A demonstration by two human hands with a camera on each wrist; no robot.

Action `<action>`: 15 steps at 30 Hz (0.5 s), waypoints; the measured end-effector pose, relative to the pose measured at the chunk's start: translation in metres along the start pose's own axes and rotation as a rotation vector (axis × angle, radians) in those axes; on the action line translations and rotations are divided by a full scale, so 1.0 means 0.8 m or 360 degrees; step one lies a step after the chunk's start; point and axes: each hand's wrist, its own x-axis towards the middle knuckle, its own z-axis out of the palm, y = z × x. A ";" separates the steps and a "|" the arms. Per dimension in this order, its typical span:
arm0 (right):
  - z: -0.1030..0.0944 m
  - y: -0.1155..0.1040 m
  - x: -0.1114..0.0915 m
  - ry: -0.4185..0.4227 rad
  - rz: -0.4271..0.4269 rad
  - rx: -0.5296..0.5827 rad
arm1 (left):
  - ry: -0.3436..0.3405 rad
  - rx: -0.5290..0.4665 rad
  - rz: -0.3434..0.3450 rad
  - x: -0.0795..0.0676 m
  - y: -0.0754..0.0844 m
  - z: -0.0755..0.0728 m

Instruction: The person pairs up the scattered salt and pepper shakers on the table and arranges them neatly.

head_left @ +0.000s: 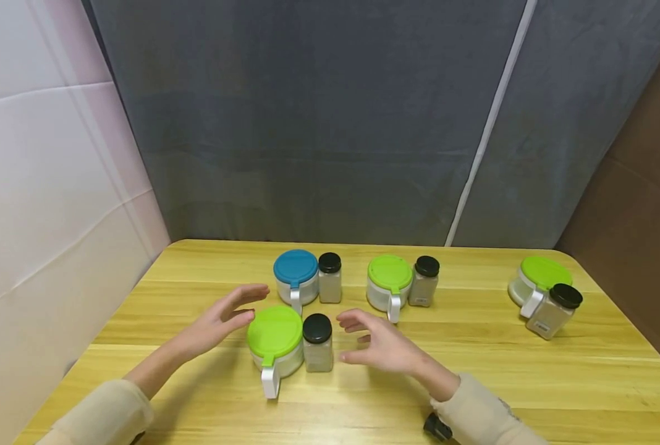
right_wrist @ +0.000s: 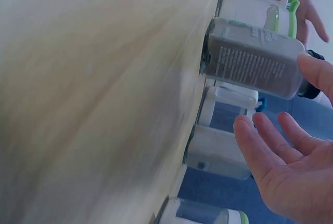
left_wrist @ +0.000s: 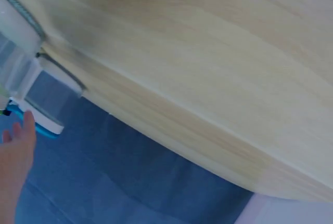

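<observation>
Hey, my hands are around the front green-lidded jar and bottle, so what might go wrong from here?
Your right hand might tip the front black-capped bottle, standing upright close by. Your left hand could nudge the blue-lidded jar just behind the front green-lidded jar.

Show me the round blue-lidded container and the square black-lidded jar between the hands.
Round blue-lidded container [head_left: 295, 271]: head view, on its lid.
Square black-lidded jar [head_left: 318, 355]: head view, on its body, below the lid.
</observation>
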 end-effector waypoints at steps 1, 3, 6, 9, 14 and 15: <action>-0.002 0.001 -0.001 0.0005 -0.0008 -0.0007 | 0.0050 0.0015 -0.0008 0.001 0.003 0.001; -0.006 0.002 -0.004 0.0019 -0.0020 -0.0031 | 0.0145 0.0039 -0.0020 0.004 0.008 0.004; -0.012 0.002 -0.008 0.0038 -0.0036 -0.0070 | 0.0262 0.0064 -0.0035 0.007 0.015 0.009; -0.019 0.000 -0.012 0.0049 -0.0026 -0.0100 | 0.0358 0.0091 -0.0035 0.011 0.023 0.015; -0.029 -0.002 -0.020 0.0084 -0.0022 -0.0187 | 0.0470 0.0127 -0.0018 0.019 0.038 0.025; -0.031 -0.002 -0.021 0.0097 -0.0030 -0.0208 | 0.0478 0.0128 -0.0017 0.021 0.041 0.026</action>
